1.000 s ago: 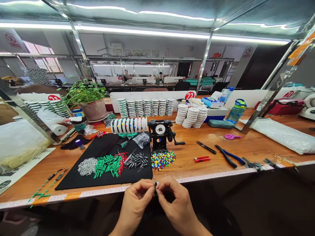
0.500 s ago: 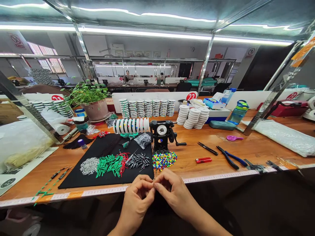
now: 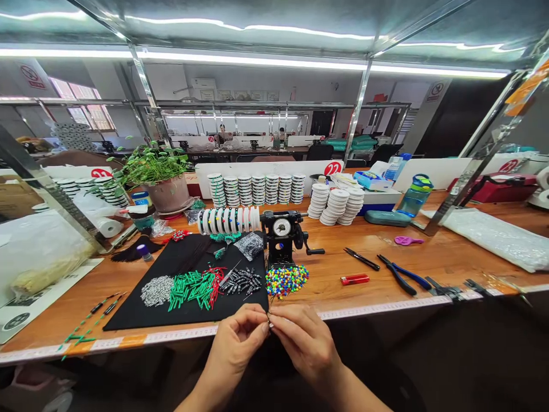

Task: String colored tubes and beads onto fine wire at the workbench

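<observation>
The bare left hand (image 3: 238, 343) and bare right hand (image 3: 309, 340) are together at the wooden table's front edge, thumbs and fingertips pinched on a tiny dark piece with a pale spot (image 3: 270, 323); it sits between the two hands, mostly hidden by the fingers, so its shape cannot be told. Just beyond the fingertips lies a heap of small round red, yellow, blue, green and white beads (image 3: 286, 281). Ahead and to the left of the left hand, a flat black mat (image 3: 137, 317) bears a pile of black cylindrical pieces (image 3: 243, 280), a pile of short green tubes (image 3: 193, 289) and a mound of tiny silver-grey pieces (image 3: 156, 290). Farther out, behind the beads, stands a black metal winder with a round dial and a crank (image 3: 283, 234). Beyond the right hand, to its right, lie a red lighter (image 3: 355, 279) and blue-and-black-handled pliers (image 3: 403, 276).
</observation>
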The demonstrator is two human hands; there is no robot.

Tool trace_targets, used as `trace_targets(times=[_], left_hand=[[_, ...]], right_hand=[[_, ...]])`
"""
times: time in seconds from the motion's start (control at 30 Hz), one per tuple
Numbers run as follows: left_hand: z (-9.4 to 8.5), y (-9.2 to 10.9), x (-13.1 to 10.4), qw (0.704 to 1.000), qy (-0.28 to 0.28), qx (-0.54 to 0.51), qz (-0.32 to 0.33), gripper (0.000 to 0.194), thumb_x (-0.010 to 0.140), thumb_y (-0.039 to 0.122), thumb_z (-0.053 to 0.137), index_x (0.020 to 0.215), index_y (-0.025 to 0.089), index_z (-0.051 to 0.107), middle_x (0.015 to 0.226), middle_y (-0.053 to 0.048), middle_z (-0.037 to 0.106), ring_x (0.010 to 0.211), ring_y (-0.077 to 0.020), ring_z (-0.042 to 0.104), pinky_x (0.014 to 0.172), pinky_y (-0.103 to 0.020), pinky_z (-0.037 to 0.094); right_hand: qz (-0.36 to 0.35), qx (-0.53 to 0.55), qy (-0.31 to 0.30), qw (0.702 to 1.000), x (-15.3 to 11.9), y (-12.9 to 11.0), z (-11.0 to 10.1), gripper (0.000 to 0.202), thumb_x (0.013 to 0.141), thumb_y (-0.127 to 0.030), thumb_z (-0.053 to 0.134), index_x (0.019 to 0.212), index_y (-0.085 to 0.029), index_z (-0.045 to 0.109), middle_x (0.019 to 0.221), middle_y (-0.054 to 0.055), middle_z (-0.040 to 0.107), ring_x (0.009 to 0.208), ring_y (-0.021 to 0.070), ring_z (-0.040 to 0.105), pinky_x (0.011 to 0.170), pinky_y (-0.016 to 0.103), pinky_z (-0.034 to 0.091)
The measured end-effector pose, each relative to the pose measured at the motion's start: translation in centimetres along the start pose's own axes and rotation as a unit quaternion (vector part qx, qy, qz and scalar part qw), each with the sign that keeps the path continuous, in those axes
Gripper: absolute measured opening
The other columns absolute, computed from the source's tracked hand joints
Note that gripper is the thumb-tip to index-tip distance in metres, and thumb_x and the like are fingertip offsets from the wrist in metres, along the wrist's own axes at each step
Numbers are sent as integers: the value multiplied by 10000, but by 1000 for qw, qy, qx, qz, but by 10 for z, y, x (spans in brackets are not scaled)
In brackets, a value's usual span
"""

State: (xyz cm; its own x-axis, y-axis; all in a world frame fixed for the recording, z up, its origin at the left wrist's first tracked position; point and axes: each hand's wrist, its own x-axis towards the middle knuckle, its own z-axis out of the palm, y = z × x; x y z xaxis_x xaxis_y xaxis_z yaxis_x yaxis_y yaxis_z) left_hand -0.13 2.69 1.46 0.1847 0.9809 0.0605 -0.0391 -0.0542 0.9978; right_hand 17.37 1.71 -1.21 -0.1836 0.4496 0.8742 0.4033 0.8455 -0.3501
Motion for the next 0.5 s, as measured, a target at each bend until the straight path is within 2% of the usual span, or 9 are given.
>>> trace_targets(times=[0.1,0.23,0.3,0.4,0.5], left_hand=[[1,8,0,999,-6,33,16,125,722,291,766,724,166,756,951,-91,637,928,-233,626,814,-281,507],[2,13,2,989,-15,131,60,132,803,277,677,751,166,724,1010,-95,607,809,-185,628,679,-247,508],[2,13,2,983,-24,165,75,139,846,270,635,782,171,709,1040,-93,596,777,-170,626,662,-248,514],[1,13,3,975,-44,198,92,138,876,241,600,813,183,708,1080,-97,598,867,-199,659,726,-274,547],[2,14,6,967,-36,222,119,136,876,204,595,847,204,728,1084,-91,618,941,-216,674,791,-295,566]], right_hand=[[9,18,-7,1000,0,4,0,336,983,-45,609,1282,-194,645,1062,116,740,958,254,689,814,395,584],[7,30,-8,999,5,10,0,311,993,-64,601,1265,-206,653,1001,109,743,881,241,680,749,383,590],[2,37,-14,999,8,13,-1,281,1002,-69,580,1235,-201,665,976,108,739,856,235,672,732,376,586],[26,59,-13,998,11,13,-1,222,989,-86,599,1146,-211,695,935,92,721,835,227,664,723,366,575],[84,82,25,993,12,9,2,167,962,-99,622,1030,-226,707,935,72,687,864,221,660,753,361,567]])
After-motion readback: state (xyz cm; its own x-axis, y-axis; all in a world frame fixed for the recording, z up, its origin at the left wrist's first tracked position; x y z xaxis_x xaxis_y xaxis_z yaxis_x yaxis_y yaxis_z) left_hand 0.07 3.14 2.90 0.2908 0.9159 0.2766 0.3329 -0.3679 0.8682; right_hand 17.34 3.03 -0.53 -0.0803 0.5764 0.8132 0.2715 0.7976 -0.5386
